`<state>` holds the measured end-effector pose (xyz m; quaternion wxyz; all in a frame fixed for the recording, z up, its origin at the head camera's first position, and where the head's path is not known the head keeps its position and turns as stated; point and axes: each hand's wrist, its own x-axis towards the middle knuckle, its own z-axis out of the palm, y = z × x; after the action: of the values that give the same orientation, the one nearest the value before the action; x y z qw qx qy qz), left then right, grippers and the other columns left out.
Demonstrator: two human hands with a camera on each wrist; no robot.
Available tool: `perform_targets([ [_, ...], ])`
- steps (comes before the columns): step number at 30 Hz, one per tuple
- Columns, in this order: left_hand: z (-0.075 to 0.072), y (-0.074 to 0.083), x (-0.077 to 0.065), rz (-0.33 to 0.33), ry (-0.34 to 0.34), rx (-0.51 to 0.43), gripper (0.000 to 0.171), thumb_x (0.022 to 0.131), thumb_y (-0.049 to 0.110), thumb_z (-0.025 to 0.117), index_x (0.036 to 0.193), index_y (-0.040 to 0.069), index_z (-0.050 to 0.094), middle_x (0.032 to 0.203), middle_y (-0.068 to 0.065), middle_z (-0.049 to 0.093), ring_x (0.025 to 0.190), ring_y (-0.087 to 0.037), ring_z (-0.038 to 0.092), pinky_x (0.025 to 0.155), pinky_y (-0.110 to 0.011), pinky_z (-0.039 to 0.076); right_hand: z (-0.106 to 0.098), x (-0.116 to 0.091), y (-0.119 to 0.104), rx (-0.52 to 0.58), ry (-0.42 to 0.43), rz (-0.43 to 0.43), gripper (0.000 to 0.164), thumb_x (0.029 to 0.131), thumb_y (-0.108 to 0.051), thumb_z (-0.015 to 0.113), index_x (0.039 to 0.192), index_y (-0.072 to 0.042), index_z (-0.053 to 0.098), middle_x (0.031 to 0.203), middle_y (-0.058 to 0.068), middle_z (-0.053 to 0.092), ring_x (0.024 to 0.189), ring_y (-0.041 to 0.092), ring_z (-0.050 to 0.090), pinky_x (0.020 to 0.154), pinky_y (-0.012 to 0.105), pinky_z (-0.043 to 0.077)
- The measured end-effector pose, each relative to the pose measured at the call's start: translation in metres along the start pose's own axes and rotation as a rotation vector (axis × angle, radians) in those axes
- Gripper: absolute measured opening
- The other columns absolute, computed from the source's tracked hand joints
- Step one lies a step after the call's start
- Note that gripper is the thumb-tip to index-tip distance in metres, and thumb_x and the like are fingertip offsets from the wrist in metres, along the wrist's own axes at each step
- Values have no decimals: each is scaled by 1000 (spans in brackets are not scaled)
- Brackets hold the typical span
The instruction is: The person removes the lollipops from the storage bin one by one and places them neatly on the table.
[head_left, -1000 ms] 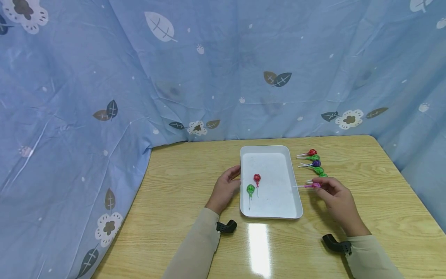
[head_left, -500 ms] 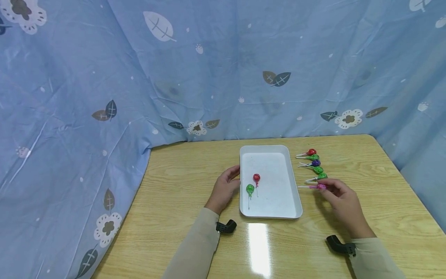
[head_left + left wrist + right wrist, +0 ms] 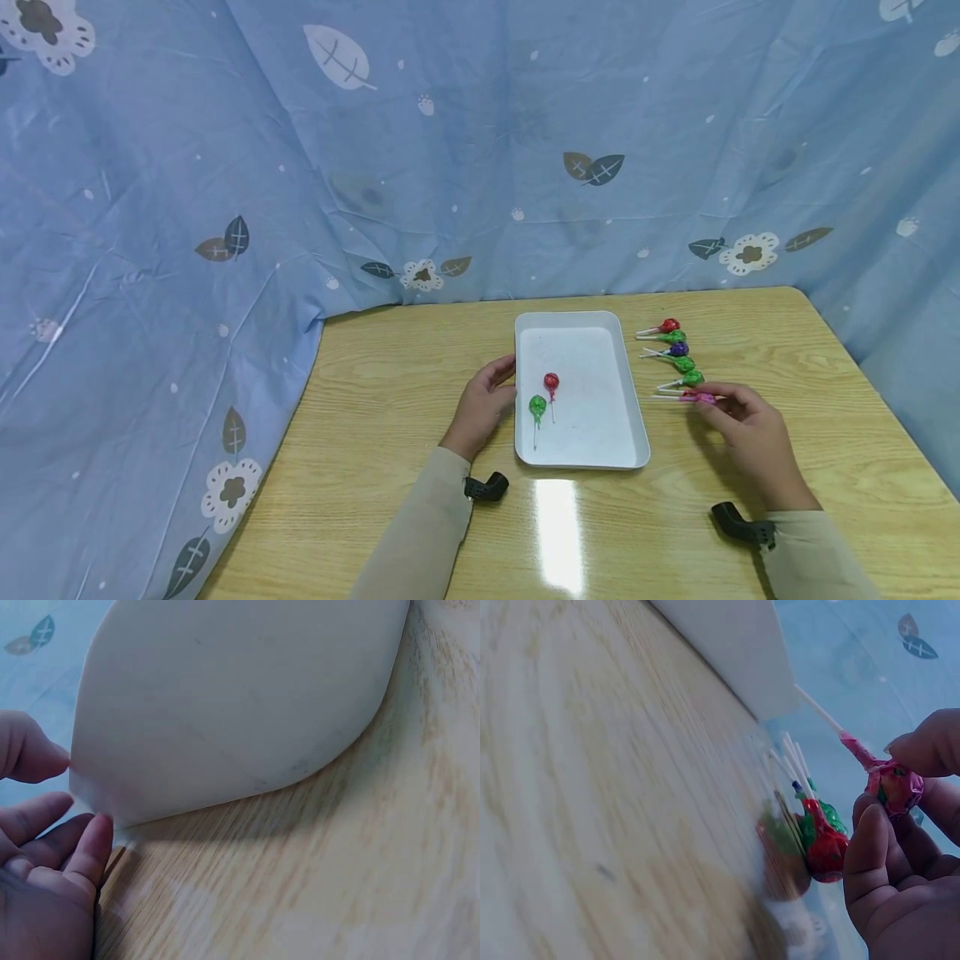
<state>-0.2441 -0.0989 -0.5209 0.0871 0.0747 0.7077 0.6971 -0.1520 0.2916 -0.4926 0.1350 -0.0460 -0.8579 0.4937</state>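
My right hand (image 3: 757, 442) pinches a pink-wrapped lollipop (image 3: 894, 786) by its candy head, between thumb and fingers. Its white stick points left, toward the tray. Beside it, a red lollipop (image 3: 826, 853) lies on the table at the near end of a row, partly hidden by the hand in the head view. My left hand (image 3: 483, 407) has its fingertips against the left side of the white tray (image 3: 630, 367); the left wrist view shows the fingers (image 3: 94, 844) loosely bent at the tray's outer wall. A red lollipop (image 3: 551, 381) and a green lollipop (image 3: 537, 406) lie inside the tray.
Right of the tray runs a column of lollipops, among them a red one (image 3: 670, 326), a purple one (image 3: 678, 350) and a green one (image 3: 693, 378), sticks toward the tray. A blue patterned curtain (image 3: 465, 150) hangs behind the wooden table (image 3: 390, 375).
My right hand has moved right with the pink lollipop, from the tray's right edge to the near end of the column. The left hand stays at the tray.
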Motion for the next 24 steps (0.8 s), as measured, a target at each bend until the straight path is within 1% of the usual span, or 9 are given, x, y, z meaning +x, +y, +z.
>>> perform_targets([
  [5,0,0,0,-6,2,8,57,101,8,65,158,11,57,155,-3,59,142,-20,55,114,-36,49,-6,0,1,7,8,28,31,106,-14,73,131,5,70,101,-2,68,82,10,58,59,21,46],
  [10,-1,0,0,-3,-2,7,58,101,8,65,158,11,56,156,-2,58,143,-18,55,113,-34,50,-12,1,6,5,6,59,33,107,-16,73,132,5,68,103,-6,69,85,6,61,58,22,47],
  [13,-1,0,0,3,-6,4,58,102,6,64,159,9,55,157,-3,58,143,-19,54,113,-34,50,-14,2,8,-6,1,80,34,107,-18,72,133,4,68,104,-6,68,85,6,61,59,23,46],
  [15,-1,0,-1,5,-7,1,59,102,6,64,159,8,54,157,-4,57,143,-20,54,113,-33,50,-15,2,8,-17,-7,94,35,108,-20,72,134,4,68,106,-4,67,86,7,61,59,23,46],
  [19,0,0,-1,7,-3,-4,58,101,6,64,159,8,55,157,-4,58,143,-20,54,113,-34,50,-16,2,11,-52,-36,111,36,108,-20,71,135,4,68,111,3,67,87,6,60,61,23,48],
  [24,0,0,0,9,3,3,57,101,8,65,158,10,57,156,-4,58,143,-21,54,114,-34,49,-20,3,16,-111,-73,137,39,110,-22,69,137,5,66,118,17,69,88,-1,60,63,21,50],
])
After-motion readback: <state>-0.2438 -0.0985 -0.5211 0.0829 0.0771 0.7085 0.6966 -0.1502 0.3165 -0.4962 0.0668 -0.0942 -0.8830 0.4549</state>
